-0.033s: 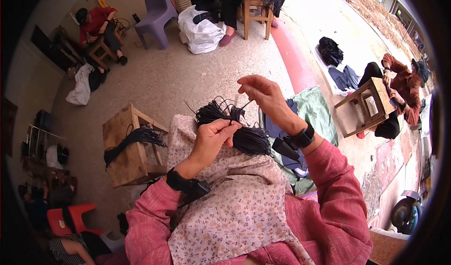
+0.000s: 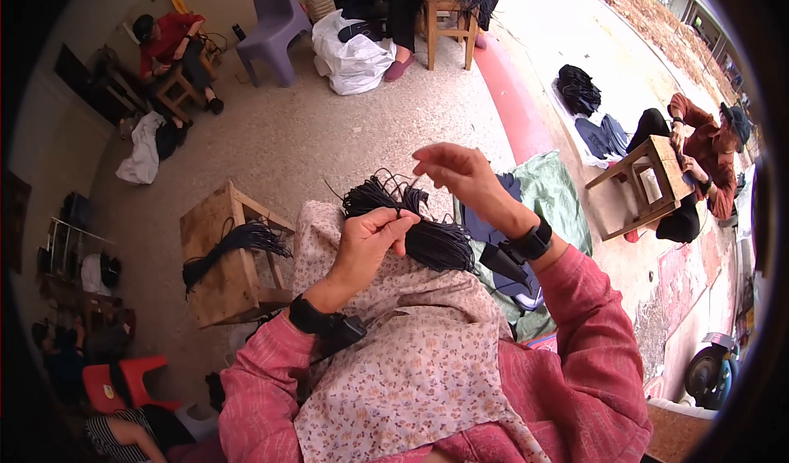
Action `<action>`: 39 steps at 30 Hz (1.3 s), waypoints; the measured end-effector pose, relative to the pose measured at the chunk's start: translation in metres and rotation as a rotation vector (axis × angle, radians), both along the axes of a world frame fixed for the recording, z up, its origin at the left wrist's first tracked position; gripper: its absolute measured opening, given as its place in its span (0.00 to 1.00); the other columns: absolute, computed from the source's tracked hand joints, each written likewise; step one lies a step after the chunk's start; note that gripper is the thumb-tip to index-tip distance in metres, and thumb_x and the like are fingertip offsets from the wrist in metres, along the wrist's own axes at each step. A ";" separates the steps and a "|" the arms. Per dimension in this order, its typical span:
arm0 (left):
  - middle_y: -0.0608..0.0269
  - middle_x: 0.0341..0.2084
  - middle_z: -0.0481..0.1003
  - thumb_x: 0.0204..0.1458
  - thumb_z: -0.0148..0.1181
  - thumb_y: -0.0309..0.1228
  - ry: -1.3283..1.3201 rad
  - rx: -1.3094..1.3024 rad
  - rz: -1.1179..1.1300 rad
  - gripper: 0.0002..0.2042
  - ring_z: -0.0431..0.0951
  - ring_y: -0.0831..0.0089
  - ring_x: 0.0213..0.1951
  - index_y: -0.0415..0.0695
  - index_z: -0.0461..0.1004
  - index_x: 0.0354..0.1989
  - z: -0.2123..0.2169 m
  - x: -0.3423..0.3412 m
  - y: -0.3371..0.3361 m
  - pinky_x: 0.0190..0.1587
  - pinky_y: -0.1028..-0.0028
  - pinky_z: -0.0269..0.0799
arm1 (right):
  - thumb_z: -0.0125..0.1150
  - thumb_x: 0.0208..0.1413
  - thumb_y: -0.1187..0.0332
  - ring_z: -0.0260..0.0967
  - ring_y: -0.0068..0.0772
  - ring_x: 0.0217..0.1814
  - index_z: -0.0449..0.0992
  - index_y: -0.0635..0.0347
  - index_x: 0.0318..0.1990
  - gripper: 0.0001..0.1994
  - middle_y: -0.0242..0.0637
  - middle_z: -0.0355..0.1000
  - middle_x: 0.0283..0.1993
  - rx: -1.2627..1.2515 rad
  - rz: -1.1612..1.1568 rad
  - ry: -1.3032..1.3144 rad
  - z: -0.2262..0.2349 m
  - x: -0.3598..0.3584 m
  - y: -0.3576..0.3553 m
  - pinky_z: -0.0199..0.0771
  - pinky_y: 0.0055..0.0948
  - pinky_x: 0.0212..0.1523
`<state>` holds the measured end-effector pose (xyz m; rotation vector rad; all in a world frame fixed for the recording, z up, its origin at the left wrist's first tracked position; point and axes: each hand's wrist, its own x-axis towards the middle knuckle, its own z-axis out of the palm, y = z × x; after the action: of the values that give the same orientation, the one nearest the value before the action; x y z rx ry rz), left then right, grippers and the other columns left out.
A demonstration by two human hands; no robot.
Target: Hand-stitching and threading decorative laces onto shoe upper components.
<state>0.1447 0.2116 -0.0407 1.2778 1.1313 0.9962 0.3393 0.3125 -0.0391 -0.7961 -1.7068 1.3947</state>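
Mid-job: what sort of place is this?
Probably an informal hand workshop: a black bundle of thin cords lies on pale floral cloth, another dark bundle drapes over a wooden stool at left, and a person in a rust shirt works at a second wooden stool.

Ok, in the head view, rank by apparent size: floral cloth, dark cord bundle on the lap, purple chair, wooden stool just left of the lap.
1. Floral cloth
2. Wooden stool
3. Dark cord bundle and purple chair: too alike to rank; the left hand partly covers the nearer bundle.
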 end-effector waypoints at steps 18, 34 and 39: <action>0.67 0.29 0.76 0.53 0.62 0.19 -0.014 0.125 0.062 0.18 0.75 0.81 0.31 0.38 0.73 0.53 0.009 -0.009 -0.018 0.39 0.80 0.72 | 0.55 0.63 0.67 0.65 0.17 0.26 0.76 0.65 0.36 0.10 0.28 0.73 0.26 -0.326 0.317 -0.135 -0.015 -0.015 -0.021 0.66 0.19 0.28; 0.73 0.24 0.74 0.53 0.62 0.24 0.265 0.309 0.079 0.13 0.72 0.84 0.30 0.41 0.75 0.48 0.013 -0.015 0.002 0.34 0.80 0.70 | 0.59 0.61 0.59 0.63 0.17 0.26 0.80 0.63 0.35 0.14 0.28 0.70 0.22 -0.025 0.516 -0.137 -0.019 -0.030 -0.031 0.65 0.25 0.29; 0.66 0.36 0.77 0.60 0.54 0.29 0.041 -0.151 0.031 0.10 0.75 0.83 0.36 0.39 0.73 0.47 0.000 -0.030 -0.005 0.36 0.81 0.72 | 0.62 0.59 0.62 0.67 0.14 0.24 0.82 0.61 0.34 0.11 0.26 0.72 0.23 -0.293 0.515 -0.301 0.008 -0.020 -0.028 0.67 0.19 0.23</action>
<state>0.1147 0.2068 -0.0404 1.1673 1.2370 0.8931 0.3196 0.2841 -0.0309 -0.7851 -2.0642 1.9894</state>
